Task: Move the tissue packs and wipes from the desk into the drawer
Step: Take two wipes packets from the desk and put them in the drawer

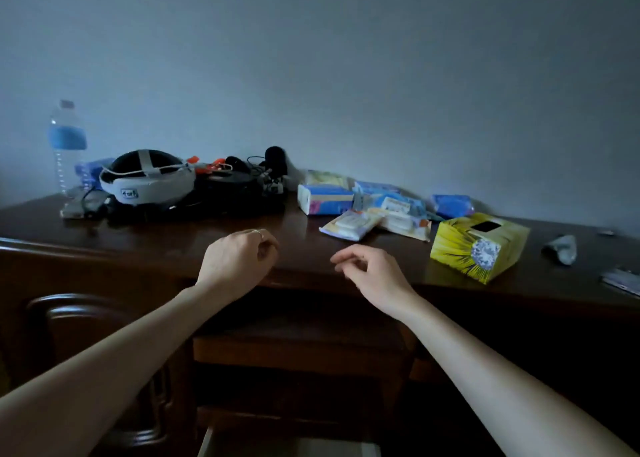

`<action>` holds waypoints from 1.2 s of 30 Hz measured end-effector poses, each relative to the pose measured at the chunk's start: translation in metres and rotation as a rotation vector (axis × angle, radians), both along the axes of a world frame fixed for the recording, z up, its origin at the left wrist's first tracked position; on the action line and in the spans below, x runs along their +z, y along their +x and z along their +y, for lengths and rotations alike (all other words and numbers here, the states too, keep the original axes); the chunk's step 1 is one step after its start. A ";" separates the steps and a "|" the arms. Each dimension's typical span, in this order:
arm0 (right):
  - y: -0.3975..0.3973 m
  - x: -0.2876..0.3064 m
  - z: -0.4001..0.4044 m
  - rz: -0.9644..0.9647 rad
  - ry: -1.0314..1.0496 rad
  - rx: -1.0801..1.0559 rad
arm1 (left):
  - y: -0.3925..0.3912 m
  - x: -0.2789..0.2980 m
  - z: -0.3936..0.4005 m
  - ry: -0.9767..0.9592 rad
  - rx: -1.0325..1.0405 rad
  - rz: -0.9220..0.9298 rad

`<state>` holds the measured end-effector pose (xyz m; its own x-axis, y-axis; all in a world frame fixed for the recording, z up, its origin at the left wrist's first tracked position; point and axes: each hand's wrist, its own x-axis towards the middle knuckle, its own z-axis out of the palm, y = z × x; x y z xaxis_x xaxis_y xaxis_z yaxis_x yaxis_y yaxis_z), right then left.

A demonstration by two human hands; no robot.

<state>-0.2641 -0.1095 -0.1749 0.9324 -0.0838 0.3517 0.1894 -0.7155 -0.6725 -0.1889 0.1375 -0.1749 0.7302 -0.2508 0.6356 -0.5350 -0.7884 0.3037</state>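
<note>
Left arm: reaches forward from the lower left, forearm bare, wrist just over the front edge of the desk (145, 234).
Left hand (239, 259): my fingers are loosely curled, back of the hand up, holding nothing; a ring sits on one finger.
Right arm: reaches in from the lower right, angled toward the middle.
Right hand (370, 269): my fingers are relaxed and half bent, tips pointing left, holding nothing, just above the desk edge.
Tissue packs and wipes (367, 207): lie in a loose heap on the desk, beyond my right hand, near the wall.
Yellow tissue box (478, 248): stands on the desk to the right of the heap.
Drawer (298, 352): open below the desk edge, between my forearms; interior too dark to read.
Headset (149, 182): rests at the left rear, beside a water bottle (65, 144).
</note>
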 end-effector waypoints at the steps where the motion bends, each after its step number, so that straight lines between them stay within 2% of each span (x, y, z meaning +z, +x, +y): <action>1: 0.011 0.006 -0.007 -0.014 -0.076 -0.047 | 0.011 0.003 -0.006 0.010 -0.007 0.026; 5: 0.045 0.006 -0.038 0.078 -0.449 -0.214 | 0.050 0.004 -0.034 0.063 -0.032 0.068; 8: 0.057 -0.003 -0.048 0.064 -0.603 -0.207 | 0.077 0.005 -0.064 0.140 -0.076 0.021; 12: 0.065 -0.001 -0.063 -0.016 -0.646 -0.121 | 0.116 0.016 -0.109 0.223 -0.125 0.035; 15: 0.076 0.006 -0.071 -0.048 -0.629 -0.137 | 0.143 0.017 -0.135 0.162 -0.116 0.124; 19: 0.108 0.008 -0.080 -0.136 -0.572 -0.363 | 0.164 -0.009 -0.145 0.157 -0.167 0.273; 22: 0.143 0.019 -0.101 -0.298 -0.588 -0.576 | 0.170 -0.013 -0.147 0.192 -0.216 0.226; 23: 0.157 0.026 -0.112 -0.274 -0.587 -0.621 | 0.170 -0.012 -0.148 0.216 -0.237 0.217; 25: 0.183 0.040 -0.133 -0.021 -0.584 -0.682 | 0.168 -0.011 -0.150 0.301 -0.292 0.209; 27: 0.201 0.046 -0.150 0.243 -0.515 -0.640 | 0.165 -0.009 -0.151 0.350 -0.329 0.229; 29: 0.211 0.036 -0.158 0.390 -0.442 -0.584 | 0.164 -0.008 -0.151 0.335 -0.335 0.257; 36: 0.201 0.023 -0.146 0.350 -0.514 -0.584 | 0.159 -0.002 -0.150 0.293 -0.295 0.303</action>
